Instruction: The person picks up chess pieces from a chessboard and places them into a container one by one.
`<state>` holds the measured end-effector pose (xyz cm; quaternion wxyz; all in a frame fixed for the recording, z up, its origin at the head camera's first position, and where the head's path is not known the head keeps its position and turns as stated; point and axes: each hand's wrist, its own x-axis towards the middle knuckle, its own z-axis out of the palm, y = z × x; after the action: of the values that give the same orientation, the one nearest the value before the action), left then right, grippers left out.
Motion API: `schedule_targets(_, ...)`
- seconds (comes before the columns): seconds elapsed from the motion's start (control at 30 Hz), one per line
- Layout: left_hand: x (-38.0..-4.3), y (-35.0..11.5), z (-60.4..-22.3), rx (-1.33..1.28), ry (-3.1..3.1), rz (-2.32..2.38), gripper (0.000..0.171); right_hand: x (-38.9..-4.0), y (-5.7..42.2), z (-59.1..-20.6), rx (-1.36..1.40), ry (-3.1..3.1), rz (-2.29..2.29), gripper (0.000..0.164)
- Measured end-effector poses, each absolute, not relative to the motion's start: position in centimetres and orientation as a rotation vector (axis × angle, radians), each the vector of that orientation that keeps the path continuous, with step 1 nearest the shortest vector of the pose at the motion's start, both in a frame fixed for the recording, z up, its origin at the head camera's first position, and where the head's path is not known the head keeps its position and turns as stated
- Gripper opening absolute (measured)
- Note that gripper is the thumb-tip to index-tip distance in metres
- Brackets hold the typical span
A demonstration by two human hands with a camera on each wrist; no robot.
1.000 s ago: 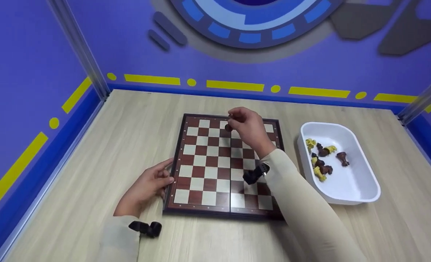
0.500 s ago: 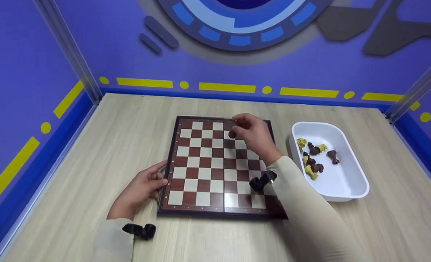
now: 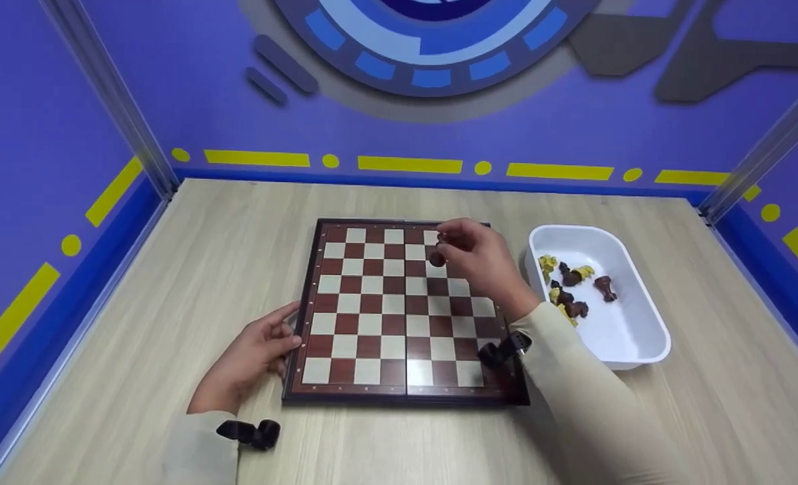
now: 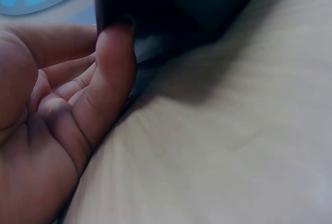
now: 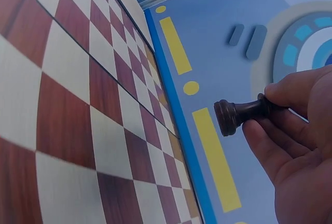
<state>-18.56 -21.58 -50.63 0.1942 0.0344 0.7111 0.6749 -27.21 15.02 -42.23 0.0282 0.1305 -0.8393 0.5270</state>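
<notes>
A dark brown chess piece [image 5: 238,114] hangs over the far part of the chessboard [image 3: 372,323], its broad base pointing away from the fingers. My right hand [image 3: 483,259] pinches it between thumb and fingers, which hide its head, so its exact kind cannot be told. The piece looks apart from the squares in the right wrist view. At the board's left edge rests my left hand [image 3: 254,353], with thumb and forefinger touching the dark frame at separate spots. In the left wrist view, a fingertip of this hand meets the dark board edge [image 4: 155,16].
Right of the board stands a white plastic tub [image 3: 631,337] with several brown and yellow chess pieces lying in its left half. Light wooden tabletop [image 3: 251,236] surrounds the board. Blue printed walls [image 3: 399,121] close off the back and sides.
My right hand, still pinching the dark chess piece, has shifted slightly nearer and rightward over the board. The head view has turned a little. My left hand stays at the board's edge.
</notes>
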Motion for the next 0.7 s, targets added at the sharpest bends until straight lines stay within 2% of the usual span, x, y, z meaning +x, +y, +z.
schedule_targets(0.7, -18.7, -21.6, -50.8, 0.138, 2.023, 1.867, 0.068, -24.8, 18.8, -40.9, 0.329, -2.582, 1.593, 0.027)
